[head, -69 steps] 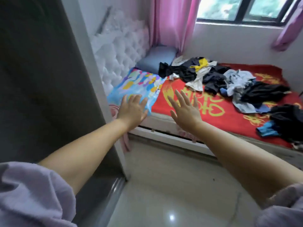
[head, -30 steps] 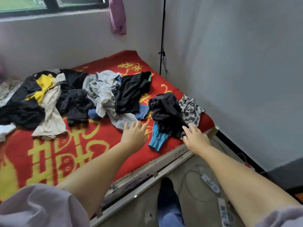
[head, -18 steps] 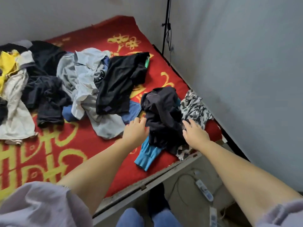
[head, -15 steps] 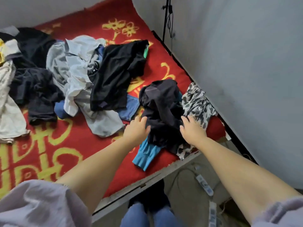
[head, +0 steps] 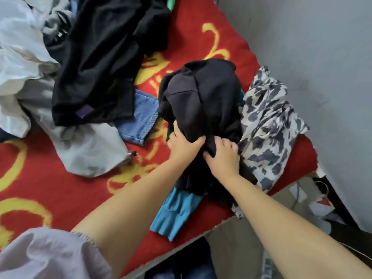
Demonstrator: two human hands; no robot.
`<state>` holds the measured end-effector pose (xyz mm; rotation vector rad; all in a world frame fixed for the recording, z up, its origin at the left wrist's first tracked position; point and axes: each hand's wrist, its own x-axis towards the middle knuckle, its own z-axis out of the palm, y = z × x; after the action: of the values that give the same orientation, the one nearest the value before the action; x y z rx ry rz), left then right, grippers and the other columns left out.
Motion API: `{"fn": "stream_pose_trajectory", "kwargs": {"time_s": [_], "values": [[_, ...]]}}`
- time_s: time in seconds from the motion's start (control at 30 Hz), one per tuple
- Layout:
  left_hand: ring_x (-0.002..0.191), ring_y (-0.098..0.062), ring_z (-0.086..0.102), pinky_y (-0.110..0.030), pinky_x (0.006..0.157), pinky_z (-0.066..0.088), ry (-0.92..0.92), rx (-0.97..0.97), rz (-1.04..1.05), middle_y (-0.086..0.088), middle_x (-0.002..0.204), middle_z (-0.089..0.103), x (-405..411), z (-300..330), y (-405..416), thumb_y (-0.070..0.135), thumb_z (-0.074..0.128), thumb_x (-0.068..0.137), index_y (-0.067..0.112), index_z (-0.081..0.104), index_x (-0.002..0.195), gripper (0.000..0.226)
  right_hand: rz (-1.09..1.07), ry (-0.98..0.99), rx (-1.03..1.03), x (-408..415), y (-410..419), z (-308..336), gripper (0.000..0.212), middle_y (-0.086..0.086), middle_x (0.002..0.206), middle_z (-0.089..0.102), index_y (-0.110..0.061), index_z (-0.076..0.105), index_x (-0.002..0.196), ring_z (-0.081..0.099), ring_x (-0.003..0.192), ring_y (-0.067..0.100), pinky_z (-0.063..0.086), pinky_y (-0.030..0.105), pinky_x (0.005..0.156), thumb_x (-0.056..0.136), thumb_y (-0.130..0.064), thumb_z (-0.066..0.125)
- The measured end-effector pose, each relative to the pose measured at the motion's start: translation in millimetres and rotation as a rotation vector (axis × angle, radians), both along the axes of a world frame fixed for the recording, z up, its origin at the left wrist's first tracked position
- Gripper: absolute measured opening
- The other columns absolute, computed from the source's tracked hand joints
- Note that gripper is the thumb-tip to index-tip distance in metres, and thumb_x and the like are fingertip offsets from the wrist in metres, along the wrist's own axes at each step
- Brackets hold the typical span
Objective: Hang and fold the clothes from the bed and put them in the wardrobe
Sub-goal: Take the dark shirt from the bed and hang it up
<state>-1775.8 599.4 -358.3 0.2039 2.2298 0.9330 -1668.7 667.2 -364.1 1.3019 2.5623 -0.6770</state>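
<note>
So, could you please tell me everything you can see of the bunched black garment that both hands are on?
The black garment is a crumpled heap of soft, matte dark cloth with a visible seam, near the bed's corner. The left hand and right hand each grip its near edge. It lies over a turquoise garment on the red and yellow bedspread, its right side touching a white and navy patterned garment. What kind of clothing it is cannot be told.

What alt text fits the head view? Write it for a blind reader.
Both hands, left and right, grip a crumpled black garment near the corner of a red and yellow bed cover. A patterned garment lies beside it, a turquoise one underneath.
</note>
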Motion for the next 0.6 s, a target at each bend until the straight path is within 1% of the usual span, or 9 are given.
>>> {"fn": "stream_pose_trajectory", "kwargs": {"time_s": [0.07, 0.13, 0.2, 0.27, 0.33, 0.4, 0.43, 0.53, 0.6], "values": [[0.129, -0.028, 0.040, -0.041, 0.108, 0.033, -0.034, 0.064, 0.065, -0.010, 0.136, 0.045, -2, 0, -2, 0.025, 0.066, 0.079, 0.015, 0.028, 0.144, 0.075, 0.004, 0.024, -0.037, -7, 4, 5, 0.049, 0.009, 0.127, 0.051, -0.016, 0.048, 0.128, 0.043, 0.118, 0.035, 0.042, 0.046, 0.093, 0.086, -0.037, 0.063], [0.117, -0.025, 0.052, -0.042, 0.100, 0.044, -0.178, 0.170, 0.152, -0.007, 0.125, 0.055, -8, 13, -3, 0.014, 0.059, 0.080, 0.015, 0.039, 0.135, 0.058, -0.011, 0.116, -0.122, -15, 5, 20, 0.037, 0.010, 0.112, 0.054, -0.013, 0.051, 0.112, 0.049, 0.108, 0.034, 0.042, 0.041, 0.086, 0.083, -0.032, 0.066], [0.108, -0.023, 0.057, -0.039, 0.094, 0.049, -0.283, 0.234, 0.221, -0.006, 0.117, 0.058, -17, 34, 0, 0.011, 0.055, 0.082, 0.015, 0.042, 0.130, 0.050, -0.047, 0.229, -0.173, -22, 2, 44, 0.026, 0.006, 0.096, 0.052, -0.017, 0.046, 0.091, 0.051, 0.099, 0.032, 0.042, 0.039, 0.079, 0.080, -0.027, 0.066], [0.100, -0.019, 0.059, -0.031, 0.084, 0.050, -0.300, 0.278, 0.263, -0.004, 0.108, 0.060, -26, 60, 3, 0.010, 0.053, 0.084, 0.012, 0.046, 0.125, 0.042, -0.065, 0.324, -0.195, -29, -3, 71, 0.029, 0.001, 0.085, 0.047, -0.022, 0.037, 0.078, 0.052, 0.092, 0.030, 0.042, 0.038, 0.074, 0.078, -0.025, 0.066], [0.096, -0.018, 0.060, -0.029, 0.079, 0.049, -0.285, 0.312, 0.283, -0.004, 0.103, 0.062, -36, 94, 3, 0.008, 0.050, 0.083, 0.013, 0.050, 0.115, 0.032, -0.046, 0.387, -0.192, -34, -7, 103, 0.032, -0.003, 0.081, 0.043, -0.025, 0.034, 0.074, 0.051, 0.088, 0.028, 0.041, 0.037, 0.071, 0.077, -0.025, 0.066], [0.100, -0.023, 0.061, -0.033, 0.082, 0.051, -0.278, 0.338, 0.262, -0.008, 0.104, 0.063, -44, 131, -1, 0.005, 0.046, 0.081, 0.018, 0.052, 0.106, 0.028, -0.001, 0.429, -0.178, -38, -7, 137, 0.029, -0.003, 0.081, 0.043, -0.022, 0.037, 0.076, 0.051, 0.088, 0.028, 0.038, 0.035, 0.069, 0.077, -0.025, 0.066], [0.102, -0.025, 0.061, -0.036, 0.084, 0.051, -0.267, 0.359, 0.242, -0.010, 0.105, 0.063, -48, 151, -4, 0.003, 0.044, 0.081, 0.018, 0.053, 0.106, 0.030, 0.027, 0.451, -0.170, -41, -8, 156, 0.028, -0.002, 0.082, 0.044, -0.019, 0.038, 0.078, 0.051, 0.088, 0.028, 0.037, 0.035, 0.069, 0.077, -0.024, 0.066], [0.109, -0.030, 0.059, -0.044, 0.095, 0.050, -0.183, 0.412, 0.257, -0.016, 0.115, 0.061, -59, 214, -20, 0.004, 0.044, 0.078, 0.010, 0.053, 0.122, 0.045, 0.134, 0.537, -0.143, -52, -16, 217, 0.030, 0.001, 0.083, 0.046, -0.017, 0.039, 0.080, 0.051, 0.088, 0.029, 0.037, 0.036, 0.071, 0.077, -0.022, 0.068], [0.110, -0.030, 0.059, -0.048, 0.096, 0.049, -0.124, 0.460, 0.306, -0.016, 0.115, 0.061, -65, 256, -38, 0.005, 0.045, 0.075, 0.008, 0.053, 0.123, 0.049, 0.215, 0.598, -0.115, -61, -25, 255, 0.029, 0.003, 0.084, 0.049, -0.015, 0.042, 0.082, 0.051, 0.090, 0.029, 0.034, 0.033, 0.072, 0.076, -0.020, 0.070]]}}
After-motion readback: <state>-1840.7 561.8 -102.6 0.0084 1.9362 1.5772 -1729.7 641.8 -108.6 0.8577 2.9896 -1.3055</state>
